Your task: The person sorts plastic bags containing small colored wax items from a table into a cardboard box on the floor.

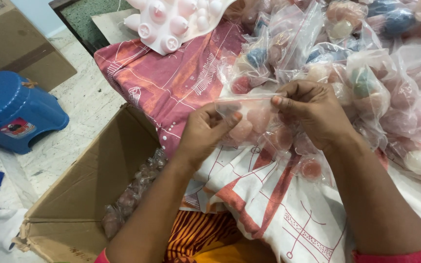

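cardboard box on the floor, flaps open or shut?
Open. The cardboard box has its flaps folded outward, and filled clear bags show inside it against the near wall. The rest of its inside looks bare.

I have one view only, from the head, looking steeply down and forward from close above the lap; the hands sit at frame centre, the cardboard box (74,195) lower left, the blue stool (13,109) far left; no second view shares anything.
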